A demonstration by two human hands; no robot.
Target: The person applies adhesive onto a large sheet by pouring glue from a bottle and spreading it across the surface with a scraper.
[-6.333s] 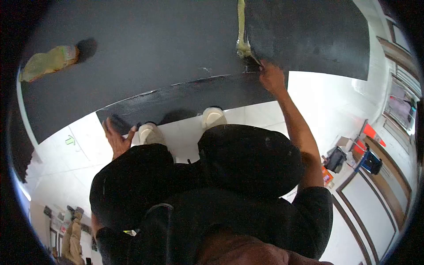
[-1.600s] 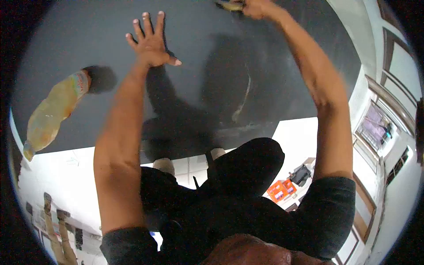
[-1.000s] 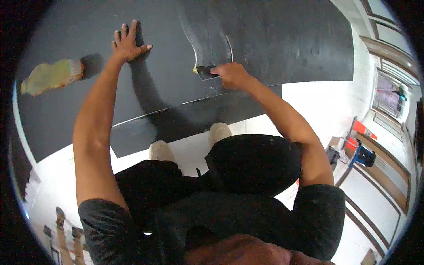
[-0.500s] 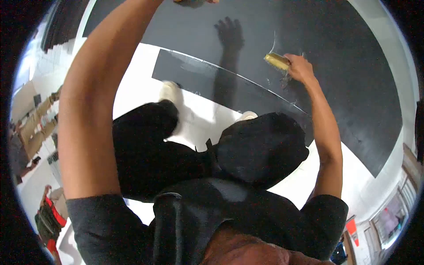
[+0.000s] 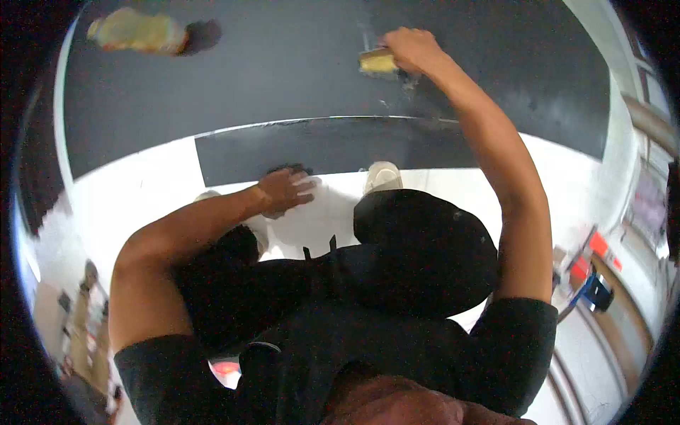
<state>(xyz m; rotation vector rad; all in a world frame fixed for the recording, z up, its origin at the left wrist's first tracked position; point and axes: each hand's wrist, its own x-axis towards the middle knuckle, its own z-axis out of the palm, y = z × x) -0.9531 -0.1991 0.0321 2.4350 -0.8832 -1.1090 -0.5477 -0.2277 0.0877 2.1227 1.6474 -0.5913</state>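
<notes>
A flat scraper (image 5: 377,62) with a yellowish paste along its blade lies against the large dark panel (image 5: 283,78). My right hand (image 5: 414,51) is closed around its handle. Some pale smears mark the panel beside the blade. Near the lower strip of dark board (image 5: 248,152), my left hand (image 5: 285,192) hangs over the white floor with its fingers apart, holding nothing. A blurred clear bottle of yellowish content (image 5: 138,32) lies on the panel at the upper left.
My light shoe (image 5: 383,176) stands at the edge of the lower strip. White tiled floor (image 5: 152,173) borders the panel. Orange and blue items (image 5: 596,290) are at the right, beside framed panels. Blurred brown shapes are at the lower left.
My left hand has come down from the top edge to near my feet. My right hand, still with the scraper, now appears further left and higher as the view has turned. The bottle shows more fully.
</notes>
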